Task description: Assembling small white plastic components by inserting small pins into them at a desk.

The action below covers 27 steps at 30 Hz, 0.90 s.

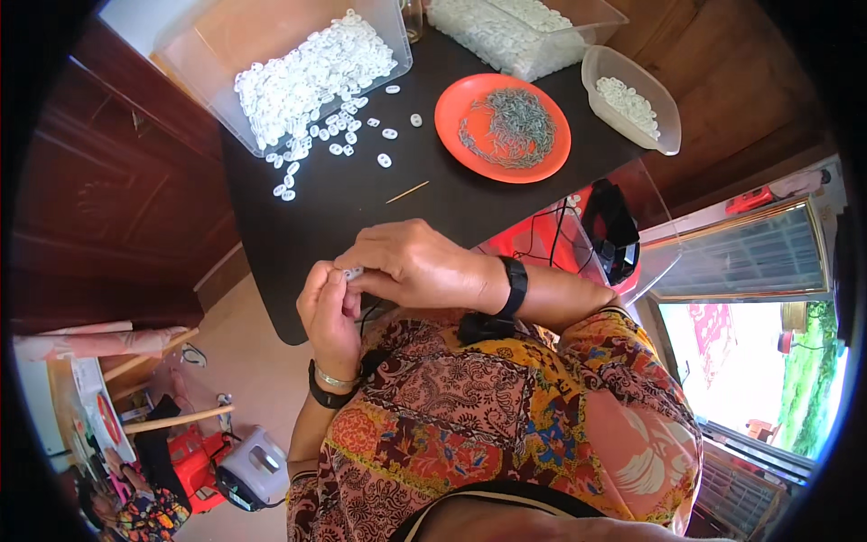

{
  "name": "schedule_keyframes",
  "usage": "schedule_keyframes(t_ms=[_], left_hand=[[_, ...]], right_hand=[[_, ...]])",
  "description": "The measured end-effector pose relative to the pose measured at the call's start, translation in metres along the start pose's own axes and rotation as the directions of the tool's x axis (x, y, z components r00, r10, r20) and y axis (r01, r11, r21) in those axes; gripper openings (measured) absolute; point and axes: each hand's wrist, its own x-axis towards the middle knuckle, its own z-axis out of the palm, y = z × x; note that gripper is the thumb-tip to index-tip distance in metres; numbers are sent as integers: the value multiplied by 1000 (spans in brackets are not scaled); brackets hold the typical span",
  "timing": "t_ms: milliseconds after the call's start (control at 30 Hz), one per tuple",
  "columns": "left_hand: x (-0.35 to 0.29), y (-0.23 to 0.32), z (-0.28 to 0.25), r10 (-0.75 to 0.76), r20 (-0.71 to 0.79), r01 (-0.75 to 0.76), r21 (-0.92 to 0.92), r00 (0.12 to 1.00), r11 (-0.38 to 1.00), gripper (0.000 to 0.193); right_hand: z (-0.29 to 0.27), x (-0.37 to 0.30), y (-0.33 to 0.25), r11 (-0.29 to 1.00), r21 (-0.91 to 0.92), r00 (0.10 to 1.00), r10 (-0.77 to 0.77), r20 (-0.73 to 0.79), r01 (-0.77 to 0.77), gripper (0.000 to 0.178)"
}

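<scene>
A small white oval plastic piece with holes (352,273) is pinched in the fingers of my left hand (327,307), just past the near edge of the dark table. My right hand (411,266) meets it from the other side, its fingers curled and pressed against the same piece. Whether the right fingers also hold something tiny is hidden. Beyond my hands lies a thin wooden stick (408,192). An orange-red plate (456,149) bears a heap of small thin grey metal pieces (519,126). Loose white oval pieces (384,161) are scattered at the far left.
A clear bin on its side (194,86) spills many white pieces onto the dark table (316,226). Another clear bin (578,41) and a translucent scoop-shaped tub (668,104) hold more. Right of the table, a clear box (659,257) contains black cables.
</scene>
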Motion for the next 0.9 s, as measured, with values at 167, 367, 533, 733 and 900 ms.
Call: schedule_keyframes(t_ms=[167, 367, 533, 733, 900], left_hand=[[3, 1, -18, 62, -55, -57, 94, 997, 994, 20], [4, -3, -34, 43, -126, -37, 46, 991, 998, 16], [8, -13, -44, -12, -148, 18, 38, 989, 999, 16], [11, -18, -47, 8, -93, -1, 79, 996, 997, 15], [8, -16, -49, 19, -91, -13, 66, 996, 998, 15]], right_hand=[[-78, 37, 6, 951, -267, 985, 128, -119, -156, 22], [-203, 104, 70, 509, -848, 928, -227, -294, -144, 19], [-192, 115, 105, 406, -889, 971, -17, -239, -211, 22], [-81, 104, 137, 721, -676, 893, 392, 221, -150, 22], [-45, 107, 161, 633, -759, 817, 511, 266, -149, 19]])
